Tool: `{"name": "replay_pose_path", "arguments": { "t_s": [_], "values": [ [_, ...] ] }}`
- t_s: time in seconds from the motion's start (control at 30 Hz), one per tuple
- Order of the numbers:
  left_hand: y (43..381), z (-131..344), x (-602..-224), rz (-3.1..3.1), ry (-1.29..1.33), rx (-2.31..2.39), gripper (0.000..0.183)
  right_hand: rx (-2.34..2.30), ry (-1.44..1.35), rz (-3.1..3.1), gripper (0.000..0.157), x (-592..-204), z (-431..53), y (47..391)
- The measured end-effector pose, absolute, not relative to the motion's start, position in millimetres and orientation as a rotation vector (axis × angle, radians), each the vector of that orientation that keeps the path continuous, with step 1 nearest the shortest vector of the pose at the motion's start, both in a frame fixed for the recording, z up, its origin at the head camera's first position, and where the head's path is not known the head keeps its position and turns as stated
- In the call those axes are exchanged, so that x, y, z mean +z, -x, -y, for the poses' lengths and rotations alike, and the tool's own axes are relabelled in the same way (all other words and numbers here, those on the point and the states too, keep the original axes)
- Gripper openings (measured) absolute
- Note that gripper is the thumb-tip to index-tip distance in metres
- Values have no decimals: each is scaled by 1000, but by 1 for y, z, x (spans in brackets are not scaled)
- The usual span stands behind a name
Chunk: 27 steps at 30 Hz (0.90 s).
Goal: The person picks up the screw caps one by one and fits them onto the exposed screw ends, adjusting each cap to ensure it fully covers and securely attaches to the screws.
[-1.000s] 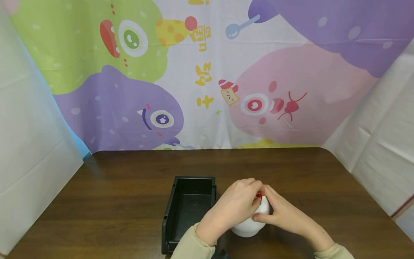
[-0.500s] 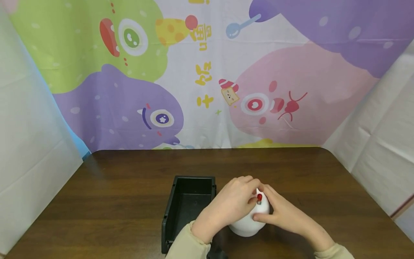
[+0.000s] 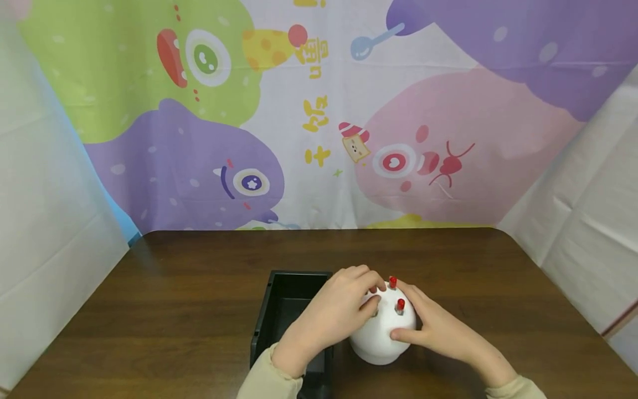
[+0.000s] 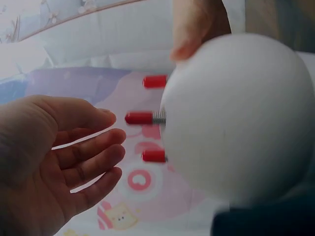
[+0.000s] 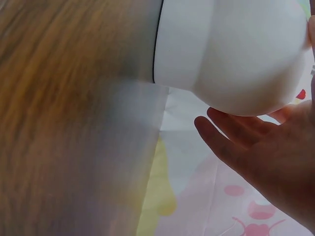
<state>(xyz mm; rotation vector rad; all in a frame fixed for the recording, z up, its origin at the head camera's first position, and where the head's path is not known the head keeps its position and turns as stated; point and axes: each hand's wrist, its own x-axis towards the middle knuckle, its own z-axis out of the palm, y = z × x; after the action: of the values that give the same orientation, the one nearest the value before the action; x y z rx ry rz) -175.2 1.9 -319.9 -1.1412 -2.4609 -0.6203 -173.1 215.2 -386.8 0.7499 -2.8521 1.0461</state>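
Note:
A white round-topped object (image 3: 376, 343) stands on the table, with red-capped pins (image 3: 401, 305) sticking out of its upper part. Three of these pins (image 4: 139, 117) show in the left wrist view; the middle one has a ridged metal shank. My right hand (image 3: 438, 327) holds the dome from the right, thumb in front and fingers around the far side. In the right wrist view, that hand (image 5: 266, 152) lies along the dome's curve. My left hand (image 3: 339, 307) hovers at the dome's left; in its wrist view the loosely bent fingers (image 4: 98, 164) are apart from the pins.
A black open-topped bin (image 3: 262, 318) lies left of the dome, partly covered by my left forearm. The brown wooden table (image 3: 149, 321) reaches back to a cartoon-printed curtain (image 3: 319, 194). White cloth (image 3: 573, 188) hangs at both sides.
My left hand has moved left, away from the red-capped pin it was close around, and two pins now show plainly in the head view. My right hand keeps its place on the dome.

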Motion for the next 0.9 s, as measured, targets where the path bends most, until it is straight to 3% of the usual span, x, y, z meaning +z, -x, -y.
{"name": "replay_pose_path", "arguments": {
  "t_s": [0.5, 0.7, 0.9],
  "values": [
    [179, 40, -322, 2439, 996, -621, 6, 959, -809, 2775, 86, -384, -220, 171],
    [181, 60, -324, 2461, 927, -606, 13, 990, -852, 2753, 88, -379, -223, 171],
    [183, 79, -328, 2544, 822, -579, 23, 997, -932, 2720, 69, -376, -232, 173]
  ]
}}
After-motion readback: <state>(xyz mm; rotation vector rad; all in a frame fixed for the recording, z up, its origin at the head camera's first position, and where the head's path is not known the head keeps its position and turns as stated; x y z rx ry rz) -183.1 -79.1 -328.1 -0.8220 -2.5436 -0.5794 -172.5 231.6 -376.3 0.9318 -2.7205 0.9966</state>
